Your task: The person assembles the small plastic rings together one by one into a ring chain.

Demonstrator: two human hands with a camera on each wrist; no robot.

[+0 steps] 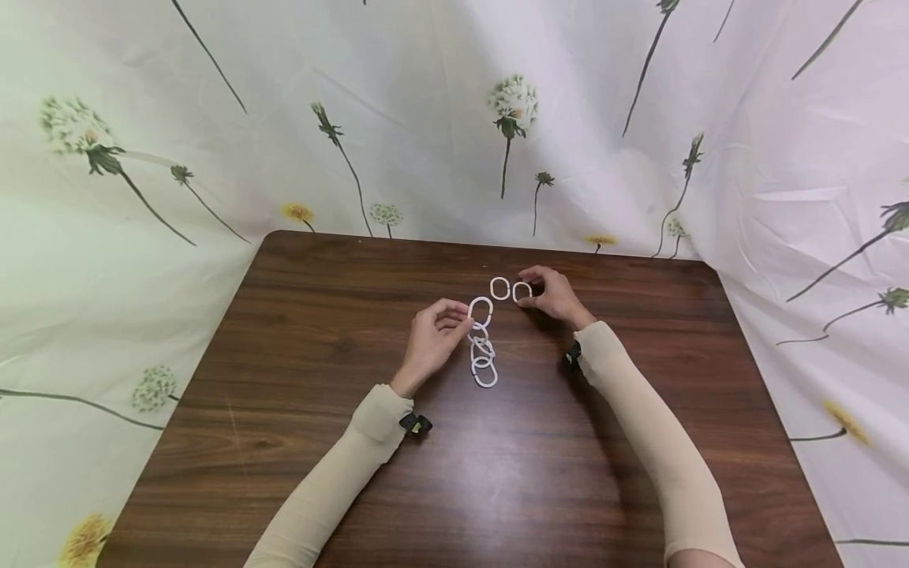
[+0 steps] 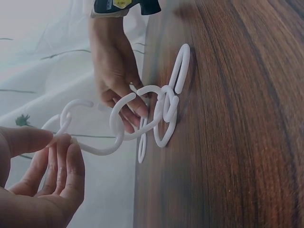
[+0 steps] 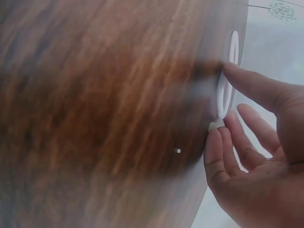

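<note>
My left hand (image 1: 435, 339) pinches the upper end of a chain of white plastic links (image 1: 480, 347) between thumb and fingertips. In the left wrist view the chain (image 2: 117, 124) runs from the left hand (image 2: 45, 175) down to the wooden table, where its lower links rest. At the right, my right hand (image 1: 555, 297) has thumb and fingertips on opposite edges of a loose white link (image 1: 521, 293). The right wrist view shows that link (image 3: 224, 97) lying nearly flat between the thumb and fingers of the right hand (image 3: 266, 137). Another loose link (image 1: 500, 289) lies just left of it.
The brown wooden table (image 1: 319, 394) extends around both hands. Behind its far edge hangs a pale cloth (image 1: 426, 118) printed with dandelions, which also covers both sides. A dark wrist strap (image 1: 416, 425) sits on the left sleeve.
</note>
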